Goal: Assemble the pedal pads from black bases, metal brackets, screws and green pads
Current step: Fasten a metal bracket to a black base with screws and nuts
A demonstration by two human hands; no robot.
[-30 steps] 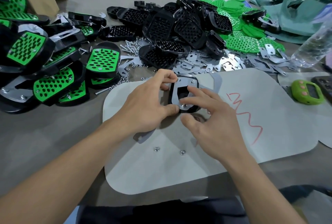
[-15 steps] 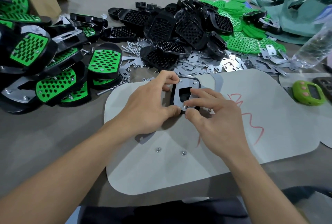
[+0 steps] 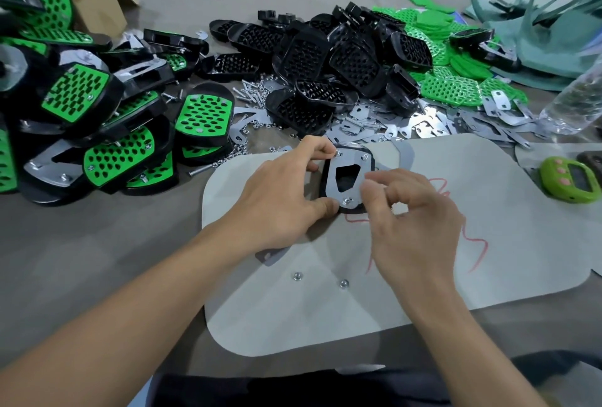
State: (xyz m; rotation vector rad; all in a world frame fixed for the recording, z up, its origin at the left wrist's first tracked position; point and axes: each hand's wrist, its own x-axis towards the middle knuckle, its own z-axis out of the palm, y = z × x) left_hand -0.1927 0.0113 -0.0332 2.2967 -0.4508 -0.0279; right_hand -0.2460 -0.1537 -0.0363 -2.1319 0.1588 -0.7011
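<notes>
Left hand (image 3: 280, 198) clamps the pedal pad on the mat (image 3: 488, 260)

The black base (image 3: 324, 178) lies mid-mat with the metal bracket (image 3: 347, 162) on top. The left hand grips the black base, forefinger curled over its far corner, thumb at the near edge. The right hand (image 3: 413, 220) hovers just right of the bracket, fingers curled and blurred; I can't tell if it pinches anything. Two nuts (image 3: 297, 276) sit nearer on the mat.

- Base (image 3: 322, 183): mostly hidden under bracket (image 3: 350, 158) and left hand (image 3: 280, 198).
- Right hand (image 3: 413, 211): fingertips (image 3: 369, 185) blurred; any held part unclear.
- Bottle (image 3: 573, 103): blurred, cut by right edge.
- Grey piece (image 3: 270, 255): half under left wrist.
</notes>
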